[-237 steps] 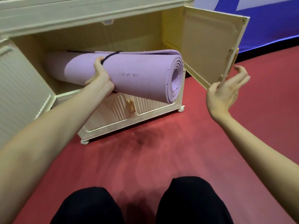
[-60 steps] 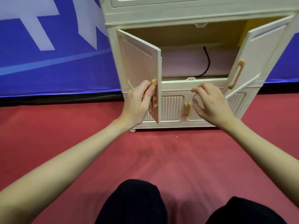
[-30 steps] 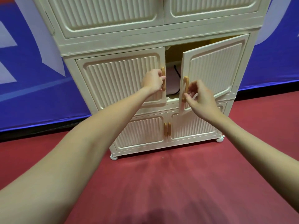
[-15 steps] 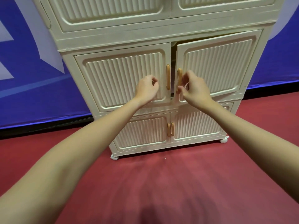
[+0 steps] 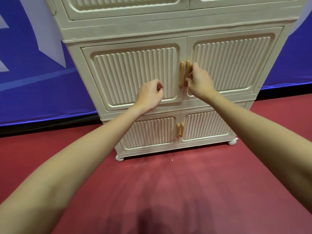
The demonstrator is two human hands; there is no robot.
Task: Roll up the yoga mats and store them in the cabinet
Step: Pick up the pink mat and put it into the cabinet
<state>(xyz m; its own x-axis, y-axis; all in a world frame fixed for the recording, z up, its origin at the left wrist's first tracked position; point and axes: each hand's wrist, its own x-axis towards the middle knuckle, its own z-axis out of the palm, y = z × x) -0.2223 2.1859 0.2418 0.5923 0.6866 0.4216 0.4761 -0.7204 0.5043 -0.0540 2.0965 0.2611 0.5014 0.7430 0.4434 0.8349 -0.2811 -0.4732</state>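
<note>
The cream-coloured plastic cabinet with ribbed door panels (image 5: 173, 33) stands at the far side of the scene on small white castors, and every door in view is closed; no yoga mat shows anywhere, so where the mats lie cannot be told. The middle pair of doors meets at the centre, where two slim upright orange handles stand just beside each other: the left middle door's orange handle (image 5: 181, 74) and the right middle door's orange handle (image 5: 187, 72). The right hand (image 5: 200, 82) is at the right middle door's handle, its fingers (image 5: 194, 69) curled and bunched against the bar, thumb low near the bar's lower end; whether they wrap fully round it cannot be told. The left hand (image 5: 150, 94) hangs in front of the ribbed left middle door (image 5: 131, 75), to the left of the handles and apart from them, its fingers loosely curled toward the palm and holding nothing. Below, a lower pair of ribbed doors carries its own pair of short orange handles (image 5: 180, 132). The cabinet rests on a red floor (image 5: 168, 183), and behind it runs a blue wall banner with pale shapes (image 5: 30, 65). Both bare forearms reach in from the near edge.
</note>
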